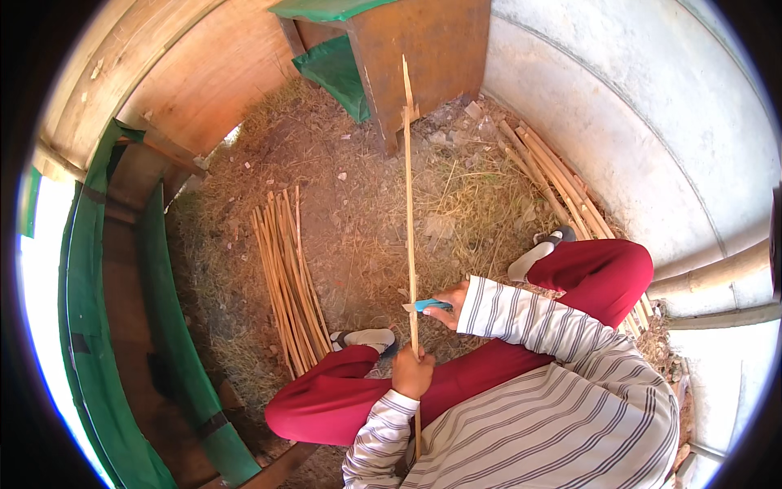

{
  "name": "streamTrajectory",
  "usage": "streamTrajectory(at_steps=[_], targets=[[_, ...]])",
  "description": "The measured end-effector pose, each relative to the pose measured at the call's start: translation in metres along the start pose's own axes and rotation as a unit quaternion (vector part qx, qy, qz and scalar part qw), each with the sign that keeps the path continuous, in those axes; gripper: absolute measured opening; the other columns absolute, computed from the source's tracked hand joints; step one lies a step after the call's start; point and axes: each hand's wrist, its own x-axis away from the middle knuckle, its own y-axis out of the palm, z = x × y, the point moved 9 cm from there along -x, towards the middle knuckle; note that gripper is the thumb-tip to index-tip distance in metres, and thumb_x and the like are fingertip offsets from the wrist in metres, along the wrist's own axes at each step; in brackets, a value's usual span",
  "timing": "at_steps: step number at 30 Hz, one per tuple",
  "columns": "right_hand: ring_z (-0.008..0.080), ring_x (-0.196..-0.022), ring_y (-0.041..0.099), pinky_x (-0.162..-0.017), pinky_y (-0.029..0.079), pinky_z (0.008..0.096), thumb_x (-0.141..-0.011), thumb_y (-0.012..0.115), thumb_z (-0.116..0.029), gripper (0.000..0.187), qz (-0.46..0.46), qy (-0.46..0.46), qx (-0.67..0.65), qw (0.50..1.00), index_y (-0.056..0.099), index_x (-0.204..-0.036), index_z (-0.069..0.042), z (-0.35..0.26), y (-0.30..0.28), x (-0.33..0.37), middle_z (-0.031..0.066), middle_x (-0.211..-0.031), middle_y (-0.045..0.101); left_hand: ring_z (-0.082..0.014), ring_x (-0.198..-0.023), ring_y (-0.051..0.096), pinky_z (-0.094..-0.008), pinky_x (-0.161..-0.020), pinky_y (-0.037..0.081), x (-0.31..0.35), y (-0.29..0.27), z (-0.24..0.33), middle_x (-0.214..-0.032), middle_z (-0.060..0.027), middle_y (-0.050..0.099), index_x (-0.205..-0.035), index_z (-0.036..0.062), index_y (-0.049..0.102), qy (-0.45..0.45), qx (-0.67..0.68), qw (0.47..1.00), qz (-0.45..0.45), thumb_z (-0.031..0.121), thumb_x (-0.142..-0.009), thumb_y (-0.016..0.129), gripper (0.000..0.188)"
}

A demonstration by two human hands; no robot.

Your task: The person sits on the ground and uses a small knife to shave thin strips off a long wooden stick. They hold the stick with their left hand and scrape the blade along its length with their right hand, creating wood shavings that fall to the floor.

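A long, thin wooden strip runs away from my lap, its far end splintered. My left hand is closed around its lower part, in front of my striped shirt. Just beyond, my right hand grips a knife with a blue handle, its short blade lying against the strip. The strip's near end passes below my left hand, partly hidden by my sleeve.
A bundle of similar strips lies on the ground at left, by my foot. More long strips lie along the pale wall at right. Ahead stands a brown wooden cabinet with green covering. Green-covered boards line the left side.
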Motion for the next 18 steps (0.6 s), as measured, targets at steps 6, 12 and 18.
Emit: streamTrajectory(at_steps=[6, 12, 18], targets=[[0.0313, -0.052, 0.065, -0.051, 0.053, 0.0407, -0.095, 0.061, -0.038, 0.035, 0.008, 0.017, 0.012, 1.000, 0.074, -0.094, -0.006, 0.006, 0.009, -0.004, 0.0165, -0.063, 0.065, -0.0366, -0.063, 0.063, -0.0431, -0.061, 0.049, -0.005, 0.006, -0.017, -0.064, -0.0191, 0.059, -0.078, -0.0008, 0.057, -0.008, 0.012, 1.000, -0.004, 0.013, -0.074, 0.066, 0.017], [0.0308, -0.049, 0.063, -0.050, 0.052, 0.0410, -0.096, 0.059, -0.044, 0.037, 0.021, 0.032, 0.007, 0.999, 0.074, -0.099, -0.009, 0.017, 0.016, -0.014, 0.0161, -0.060, 0.063, -0.0366, -0.063, 0.064, -0.0430, -0.061, 0.050, -0.007, 0.009, -0.023, -0.065, -0.0199, 0.060, -0.077, -0.0009, 0.057, -0.035, 0.018, 0.999, -0.013, 0.014, -0.073, 0.067, 0.018], [0.0283, -0.051, 0.064, -0.053, 0.054, 0.0415, -0.096, 0.052, -0.053, 0.046, -0.045, 0.372, 0.029, 0.927, 0.072, -0.116, -0.017, 0.149, -0.014, -0.020, 0.0146, -0.059, 0.063, -0.0384, -0.066, 0.066, -0.0451, -0.061, 0.052, 0.023, 0.025, -0.020, -0.067, -0.0213, 0.062, -0.076, 0.0008, 0.057, -0.042, -0.017, 0.996, -0.074, 0.015, -0.075, 0.068, 0.018]])
